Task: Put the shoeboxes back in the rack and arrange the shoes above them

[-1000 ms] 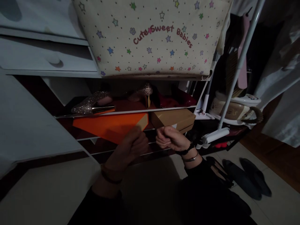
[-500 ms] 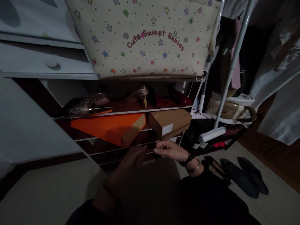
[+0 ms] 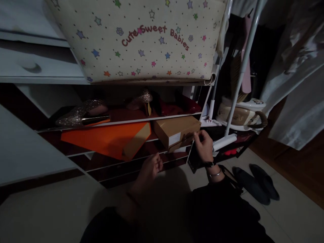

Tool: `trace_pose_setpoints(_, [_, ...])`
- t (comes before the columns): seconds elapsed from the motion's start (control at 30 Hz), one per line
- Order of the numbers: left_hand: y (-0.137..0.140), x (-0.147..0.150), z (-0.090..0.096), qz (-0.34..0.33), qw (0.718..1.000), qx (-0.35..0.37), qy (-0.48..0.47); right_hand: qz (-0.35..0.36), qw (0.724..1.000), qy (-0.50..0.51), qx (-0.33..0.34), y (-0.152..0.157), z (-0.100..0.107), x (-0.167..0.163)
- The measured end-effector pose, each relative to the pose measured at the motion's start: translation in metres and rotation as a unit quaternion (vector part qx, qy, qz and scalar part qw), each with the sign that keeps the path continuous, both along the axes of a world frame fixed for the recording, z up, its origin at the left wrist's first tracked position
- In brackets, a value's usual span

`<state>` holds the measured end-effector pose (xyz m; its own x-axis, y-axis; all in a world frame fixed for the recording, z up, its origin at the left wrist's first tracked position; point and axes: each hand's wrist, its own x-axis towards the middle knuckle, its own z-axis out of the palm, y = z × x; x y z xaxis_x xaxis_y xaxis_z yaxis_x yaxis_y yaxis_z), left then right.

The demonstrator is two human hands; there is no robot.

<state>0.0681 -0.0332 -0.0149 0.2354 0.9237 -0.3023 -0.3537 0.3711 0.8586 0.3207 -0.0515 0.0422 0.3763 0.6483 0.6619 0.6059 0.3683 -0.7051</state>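
Note:
My right hand (image 3: 204, 145) is at the right end of a brown cardboard box (image 3: 178, 130), its thumb and forefinger bent together by the box's lower right edge. Whether they touch the box or pinch something small, I cannot tell. Lower and to the left, my left hand (image 3: 151, 165) hovers in front of the lower shelves with fingers curled in and nothing visible in it. The box has a white label and juts from the shelf. Beside it, an orange box (image 3: 98, 140) with a brown end lies tilted on the same shelf.
Glittery high heels (image 3: 81, 113) and dark red shoes (image 3: 177, 104) stand on the shelf above. A star-printed fabric bin (image 3: 157, 44) overhangs them. To the right are a lint roller on a pole (image 3: 224, 142), a brush (image 3: 244, 67) and a ceramic pot (image 3: 235, 114). Dark slippers (image 3: 250, 185) lie on the floor.
My right hand has moved right and up to the cardboard box's right end. The left hand's fingers, outstretched before, have curled in. The view has shifted slightly.

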Motion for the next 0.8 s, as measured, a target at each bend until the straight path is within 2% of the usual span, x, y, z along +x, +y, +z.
trace_pose_setpoints(0.07, [0.004,0.017,0.003,0.049,0.996,-0.070,-0.016,-0.037,0.996,-0.070,0.036,0.009,-0.004,0.007])
trace_pose_setpoints(0.17, [0.008,0.033,0.005,0.062,0.993,-0.100,-0.031,-0.035,0.986,-0.156,0.049,0.019,-0.012,0.007])
trace_pose_setpoints(0.27, [0.011,0.040,0.006,0.050,0.990,-0.101,-0.081,-0.022,0.969,-0.246,0.002,0.023,-0.017,-0.001])
trace_pose_setpoints(0.4, [0.016,0.039,0.008,0.029,0.982,-0.091,-0.161,-0.009,0.928,-0.361,-0.090,0.022,-0.018,-0.013])
trace_pose_setpoints(0.53, [0.019,0.030,0.008,0.016,0.978,-0.088,-0.190,-0.014,0.906,-0.406,-0.119,0.016,-0.019,-0.026])
trace_pose_setpoints(0.8, [0.006,0.006,-0.002,0.021,0.986,-0.109,-0.127,-0.026,0.898,-0.423,-0.123,-0.023,-0.019,-0.056])
